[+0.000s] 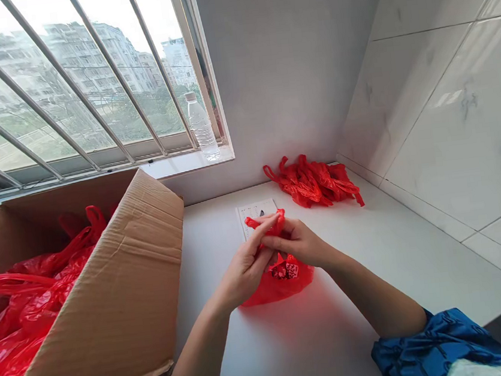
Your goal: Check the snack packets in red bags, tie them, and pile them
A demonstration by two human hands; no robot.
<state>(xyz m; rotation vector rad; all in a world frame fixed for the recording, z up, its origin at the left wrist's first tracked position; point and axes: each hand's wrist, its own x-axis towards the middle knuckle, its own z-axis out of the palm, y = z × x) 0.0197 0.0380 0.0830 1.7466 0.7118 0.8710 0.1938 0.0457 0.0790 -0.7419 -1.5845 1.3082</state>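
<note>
From my remote seat, I've got a white countertop [403, 255] across the view, and on the left a cardboard box [122, 299] full of red plastic bags [26, 322]. Crumpled bags [316, 183] heap near the wall. And centre: a tied-looking carrier bag [275, 291] sits on the countertop, my left hand [244, 270] and right hand [304, 242] pinching its gathered top, a printed sheet [245, 214] just behind.

Glossy thin plastic bag [275, 291], matt cardboard box [126, 286], smooth shiny tiles [473, 120], bars [116, 73] probably metal

Red bags [315, 182] on white counter [388, 250]
</note>
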